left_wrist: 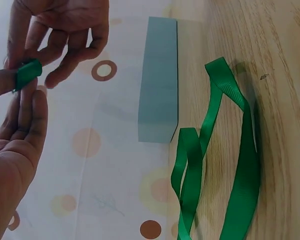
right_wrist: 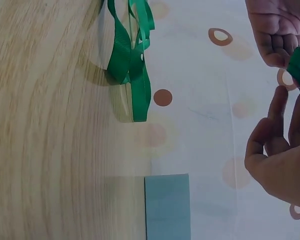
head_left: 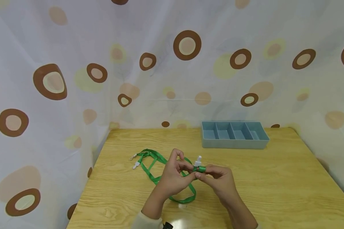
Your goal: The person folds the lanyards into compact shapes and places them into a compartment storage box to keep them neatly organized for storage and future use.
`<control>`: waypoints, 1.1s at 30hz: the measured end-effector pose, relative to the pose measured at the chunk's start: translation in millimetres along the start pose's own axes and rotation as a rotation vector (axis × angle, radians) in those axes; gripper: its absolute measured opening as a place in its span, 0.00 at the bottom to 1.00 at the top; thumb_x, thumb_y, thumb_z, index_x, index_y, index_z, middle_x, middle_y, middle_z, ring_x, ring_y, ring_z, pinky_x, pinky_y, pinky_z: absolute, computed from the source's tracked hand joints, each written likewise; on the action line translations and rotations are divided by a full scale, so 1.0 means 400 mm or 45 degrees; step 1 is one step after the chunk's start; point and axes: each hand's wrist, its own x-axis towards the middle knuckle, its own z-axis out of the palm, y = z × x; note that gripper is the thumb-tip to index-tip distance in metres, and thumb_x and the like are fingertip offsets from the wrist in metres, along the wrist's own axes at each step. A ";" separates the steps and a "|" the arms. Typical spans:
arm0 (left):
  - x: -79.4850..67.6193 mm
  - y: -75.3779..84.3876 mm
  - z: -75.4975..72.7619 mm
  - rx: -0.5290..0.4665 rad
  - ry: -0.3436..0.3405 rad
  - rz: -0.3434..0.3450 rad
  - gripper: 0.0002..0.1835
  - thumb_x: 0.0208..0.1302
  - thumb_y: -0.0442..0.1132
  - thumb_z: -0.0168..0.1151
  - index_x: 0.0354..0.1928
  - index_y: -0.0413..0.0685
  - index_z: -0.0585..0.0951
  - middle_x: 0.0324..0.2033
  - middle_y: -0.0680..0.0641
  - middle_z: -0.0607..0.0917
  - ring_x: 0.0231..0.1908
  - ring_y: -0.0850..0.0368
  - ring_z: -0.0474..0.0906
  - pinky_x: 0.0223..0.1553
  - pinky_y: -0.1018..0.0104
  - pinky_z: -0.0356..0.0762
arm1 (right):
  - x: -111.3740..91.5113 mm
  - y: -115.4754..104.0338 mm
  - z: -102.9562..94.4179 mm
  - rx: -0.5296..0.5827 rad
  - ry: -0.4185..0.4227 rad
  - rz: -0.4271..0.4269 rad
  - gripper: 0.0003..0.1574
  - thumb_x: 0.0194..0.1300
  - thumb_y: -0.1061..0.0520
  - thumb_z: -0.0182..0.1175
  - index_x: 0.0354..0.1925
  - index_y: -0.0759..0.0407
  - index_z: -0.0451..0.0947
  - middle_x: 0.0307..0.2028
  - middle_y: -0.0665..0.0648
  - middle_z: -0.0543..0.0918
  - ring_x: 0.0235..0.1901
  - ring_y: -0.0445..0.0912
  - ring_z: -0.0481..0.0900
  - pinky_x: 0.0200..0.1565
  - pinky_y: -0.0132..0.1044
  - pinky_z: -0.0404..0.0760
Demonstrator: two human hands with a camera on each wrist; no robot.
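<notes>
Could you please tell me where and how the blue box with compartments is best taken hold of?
Probably grip the blue box by its two short ends, coming from left and right. It is long and narrow, both ends stand free of other things, and its back looks close to the patterned sheet.

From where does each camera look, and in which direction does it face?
Head: worn on the head, facing forward and down at the table, blue box and green straps; left hand, right hand, forearms and a sleeve show.
Left wrist: on that wrist, facing across the table to the curtain, picture sideways; both hands show.
Right wrist: on that wrist, also facing the curtain, picture turned oppositely; both hands show.
Shared by the wrist views: box, straps, and both hands' grip on a rolled strap.
</notes>
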 end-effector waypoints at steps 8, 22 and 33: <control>-0.006 0.005 -0.008 0.064 0.040 0.008 0.26 0.68 0.27 0.70 0.44 0.42 0.57 0.39 0.37 0.92 0.40 0.57 0.89 0.43 0.68 0.82 | -0.003 -0.011 0.035 -0.535 0.145 -0.327 0.05 0.60 0.61 0.80 0.32 0.56 0.91 0.37 0.47 0.93 0.48 0.43 0.90 0.54 0.33 0.86; 0.002 0.008 -0.004 0.136 0.038 0.026 0.25 0.69 0.25 0.69 0.42 0.43 0.57 0.40 0.40 0.92 0.40 0.56 0.90 0.32 0.72 0.76 | 0.018 0.001 0.006 -0.802 0.403 -0.781 0.28 0.54 0.55 0.85 0.38 0.64 0.76 0.31 0.53 0.91 0.31 0.45 0.90 0.49 0.19 0.82; -0.002 0.015 -0.012 0.093 0.107 -0.021 0.23 0.69 0.30 0.72 0.42 0.42 0.61 0.39 0.40 0.92 0.37 0.56 0.89 0.18 0.74 0.63 | 0.001 0.005 -0.010 -0.462 0.212 -0.616 0.20 0.53 0.81 0.72 0.39 0.65 0.81 0.34 0.57 0.86 0.38 0.36 0.84 0.48 0.24 0.83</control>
